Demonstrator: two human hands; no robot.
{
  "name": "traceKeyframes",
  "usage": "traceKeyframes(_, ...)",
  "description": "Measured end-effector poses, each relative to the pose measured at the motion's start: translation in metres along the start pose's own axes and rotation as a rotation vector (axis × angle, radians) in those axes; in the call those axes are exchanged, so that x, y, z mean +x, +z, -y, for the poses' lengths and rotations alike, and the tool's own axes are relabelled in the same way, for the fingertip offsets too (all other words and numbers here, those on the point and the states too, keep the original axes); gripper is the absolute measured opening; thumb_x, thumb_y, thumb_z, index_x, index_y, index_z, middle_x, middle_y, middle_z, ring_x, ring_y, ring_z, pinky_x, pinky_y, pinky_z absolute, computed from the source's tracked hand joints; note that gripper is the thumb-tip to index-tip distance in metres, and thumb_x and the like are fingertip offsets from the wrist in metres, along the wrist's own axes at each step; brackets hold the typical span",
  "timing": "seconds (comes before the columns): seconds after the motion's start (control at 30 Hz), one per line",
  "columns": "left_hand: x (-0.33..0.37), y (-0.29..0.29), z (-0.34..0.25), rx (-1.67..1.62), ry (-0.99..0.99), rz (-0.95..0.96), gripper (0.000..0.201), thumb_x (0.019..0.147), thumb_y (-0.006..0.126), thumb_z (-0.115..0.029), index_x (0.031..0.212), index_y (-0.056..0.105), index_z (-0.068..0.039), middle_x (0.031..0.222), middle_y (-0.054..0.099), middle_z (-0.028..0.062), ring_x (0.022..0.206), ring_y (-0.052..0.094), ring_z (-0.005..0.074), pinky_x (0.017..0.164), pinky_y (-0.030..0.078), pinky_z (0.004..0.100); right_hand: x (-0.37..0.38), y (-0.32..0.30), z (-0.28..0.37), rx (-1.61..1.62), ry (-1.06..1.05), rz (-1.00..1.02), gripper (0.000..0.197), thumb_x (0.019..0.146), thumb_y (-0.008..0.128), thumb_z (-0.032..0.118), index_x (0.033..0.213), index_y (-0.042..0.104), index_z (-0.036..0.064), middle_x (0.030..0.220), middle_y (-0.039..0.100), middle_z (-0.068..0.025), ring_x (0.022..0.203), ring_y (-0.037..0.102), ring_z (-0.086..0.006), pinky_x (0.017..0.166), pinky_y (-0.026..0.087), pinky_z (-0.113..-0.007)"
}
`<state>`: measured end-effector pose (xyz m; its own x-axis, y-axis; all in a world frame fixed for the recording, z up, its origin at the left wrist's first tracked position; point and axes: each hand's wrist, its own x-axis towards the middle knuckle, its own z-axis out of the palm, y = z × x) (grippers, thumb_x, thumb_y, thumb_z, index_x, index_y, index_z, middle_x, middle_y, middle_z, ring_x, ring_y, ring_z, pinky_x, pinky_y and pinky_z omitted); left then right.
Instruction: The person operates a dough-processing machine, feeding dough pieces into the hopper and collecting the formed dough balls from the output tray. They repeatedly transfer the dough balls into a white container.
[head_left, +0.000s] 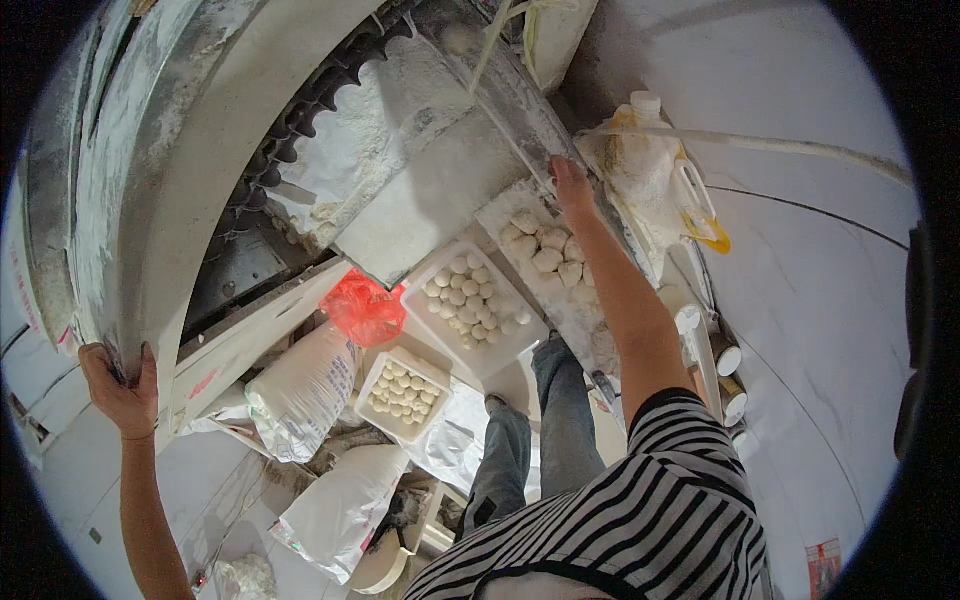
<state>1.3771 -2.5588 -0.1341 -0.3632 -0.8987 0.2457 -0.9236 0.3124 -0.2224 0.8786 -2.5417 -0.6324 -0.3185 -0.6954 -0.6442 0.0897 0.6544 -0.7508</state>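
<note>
My left hand (120,390) grips the lower end of a long, curved, flour-dusted machine panel (140,210), with the thumb on one side and the fingers on the other. Farther right, my right hand (572,185) is closed on the edge of the machine's metal side rail (500,100); its fingertips are partly hidden. Between my hands lie a toothed, chain-like strip (300,125), a floury bed (365,130) and a flat pale plate (430,195). Beside my right forearm, rough dough pieces (548,260) rest on a floured board.
Two white trays, a larger one (412,303) and a smaller one (361,398), hold several round dough balls. A red plastic bag (365,308), a full white sack (305,385) and another sack (345,505) lie at lower left. A floury jug (650,160) stands at right, crossed by a hose (770,142).
</note>
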Motion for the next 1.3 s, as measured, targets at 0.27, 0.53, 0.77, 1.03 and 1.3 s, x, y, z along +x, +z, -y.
traceKeyframes(0.27,-0.005,0.0,0.008,0.0,0.006,0.029,0.039,0.075,0.077,-0.014,0.083,0.04,-0.003,0.08,0.034,0.0102,0.07,0.037,0.0256,0.064,0.036,0.03,0.039,0.014,0.003,0.796,0.316,0.0,0.043,0.098,0.052,0.038,0.121,0.055,0.0028,0.127,0.053,-0.0128,0.107,0.059,-0.0251,0.095,0.051,-0.038)
traceKeyframes(0.53,-0.005,0.0,0.01,-0.017,0.01,0.029,0.039,0.076,0.077,-0.014,0.083,0.04,-0.003,0.081,0.033,0.0081,0.072,0.037,0.0231,0.067,0.036,0.0284,0.037,0.002,0.009,1.035,0.293,0.223,0.028,0.098,0.054,0.032,0.089,0.057,0.0055,0.086,0.061,-0.0093,0.083,0.063,-0.025,0.077,0.058,-0.039)
traceKeyframes(0.77,-0.003,-0.002,0.009,-0.025,0.041,0.02,0.04,0.076,0.076,-0.013,0.083,0.038,-0.003,0.081,0.033,0.0084,0.072,0.036,0.0236,0.067,0.035,0.0272,0.056,0.001,-0.007,0.943,0.24,0.236,0.026,0.099,0.052,0.029,0.086,0.056,0.0061,0.08,0.059,-0.0071,0.072,0.06,-0.0224,0.066,0.055,-0.036)
traceKeyframes(1.03,-0.004,-0.001,0.01,-0.008,0.044,0.028,0.04,0.076,0.075,-0.014,0.082,0.037,-0.004,0.08,0.032,0.0089,0.073,0.037,0.0246,0.067,0.036,0.0282,0.058,0.003,-0.017,0.89,0.205,0.228,0.017,0.095,0.055,0.011,0.111,0.058,0.0046,0.088,0.062,-0.0092,0.079,0.063,-0.0226,0.069,0.056,-0.034)
traceKeyframes(1.3,-0.004,-0.001,0.012,-0.004,0.039,0.043,0.04,0.076,0.076,-0.013,0.084,0.038,-0.003,0.081,0.034,0.0076,0.072,0.037,0.0224,0.066,0.035,0.0277,0.016,0.013,0.024,0.905,0.013,0.338,0.03,0.095,0.056,0.015,0.123,0.053,0.0056,0.102,0.063,-0.0146,0.089,0.063,-0.0235,0.077,0.054,-0.034)
